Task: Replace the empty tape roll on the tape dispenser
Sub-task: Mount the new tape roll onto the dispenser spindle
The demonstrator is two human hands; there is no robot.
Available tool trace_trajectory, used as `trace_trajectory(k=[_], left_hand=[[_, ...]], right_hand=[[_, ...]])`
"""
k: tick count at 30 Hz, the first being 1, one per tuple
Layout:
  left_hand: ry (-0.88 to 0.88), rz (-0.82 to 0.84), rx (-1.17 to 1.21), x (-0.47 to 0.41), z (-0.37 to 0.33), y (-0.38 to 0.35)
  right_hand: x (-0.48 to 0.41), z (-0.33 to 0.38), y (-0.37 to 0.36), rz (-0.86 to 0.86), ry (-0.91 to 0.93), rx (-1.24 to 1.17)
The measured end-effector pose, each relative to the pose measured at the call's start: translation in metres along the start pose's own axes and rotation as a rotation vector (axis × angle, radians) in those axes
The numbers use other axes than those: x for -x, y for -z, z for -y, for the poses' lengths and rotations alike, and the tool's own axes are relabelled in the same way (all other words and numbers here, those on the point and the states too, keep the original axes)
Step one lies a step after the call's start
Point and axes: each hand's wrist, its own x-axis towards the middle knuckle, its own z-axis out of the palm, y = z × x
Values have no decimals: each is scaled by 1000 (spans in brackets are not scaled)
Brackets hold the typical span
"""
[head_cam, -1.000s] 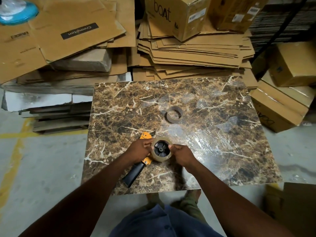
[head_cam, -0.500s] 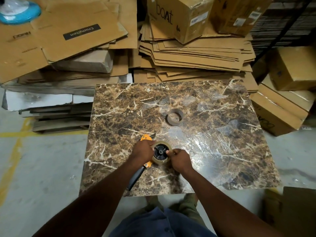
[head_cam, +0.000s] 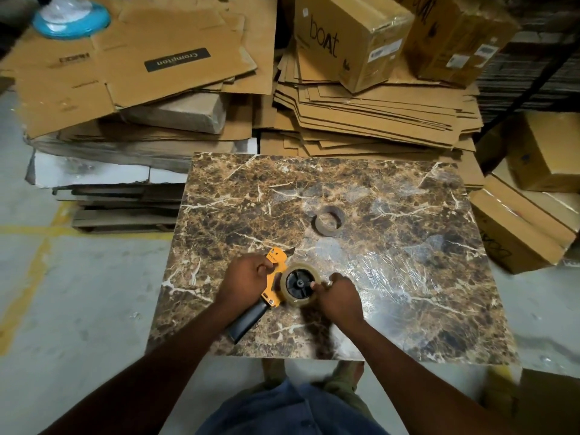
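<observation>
Both hands grip the work: the left hand (head_cam: 246, 277) is closed over the yellow body of the tape dispenser (head_cam: 272, 287), pressing it flat on the marble-patterned slab (head_cam: 408, 293), while the right hand (head_cam: 340, 296) pinches the edge of the tape roll (head_cam: 299, 284) with its fingertips (head_cam: 317, 285) curled onto the roll's rim. Behind the slab lie stacks of flattened cardboard (head_cam: 361, 114), with a "boAt" box (head_cam: 348, 36) resting on top of the stack. The dispenser lies near the slab's front edge, left of centre, its black handle (head_cam: 246, 320) angled back toward the person. The clear roll sits on the dispenser's black hub (head_cam: 298, 283). Farther back on the slab, near its middle, the empty cardboard core (head_cam: 330, 221) stands alone, well apart from the dispenser.
</observation>
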Motion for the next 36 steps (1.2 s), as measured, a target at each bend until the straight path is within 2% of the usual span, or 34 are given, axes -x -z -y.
trace_trajectory(k=[2,4,6,8,12,14,17,22,25,29,34,36], left_hand=[[-67,8,-16,9,6,-1],[-128,20,-49,19,12,-6],[-119,-10,-65,28,16,-11],[-81,-111,-16,37,20,-12],[110,-282,142,48,40,-9],[99,-236,117,47,46,-10],[-71,-92,27,42,44,-15],[-211,122,-345,30,29,-13],[-196,273,-487,27,13,-17],[-165,340,-660,17,0,-25],[-89,340,-612,15,-12,-35],[4,312,-539,13,-15,-39]], right_hand=[[-2,4,0,-67,190,157],[-4,11,-1,-46,303,216],[-6,17,-3,11,278,187],[-6,18,-6,45,204,124],[-1,12,-7,20,40,-1],[1,8,-9,18,-46,-44],[0,5,-15,48,-132,-58],[-7,13,-8,89,-164,-88],[-15,24,1,125,-129,-118],[-20,29,4,138,-93,-82],[-19,25,0,137,-74,-79],[-18,24,1,141,-78,-88]])
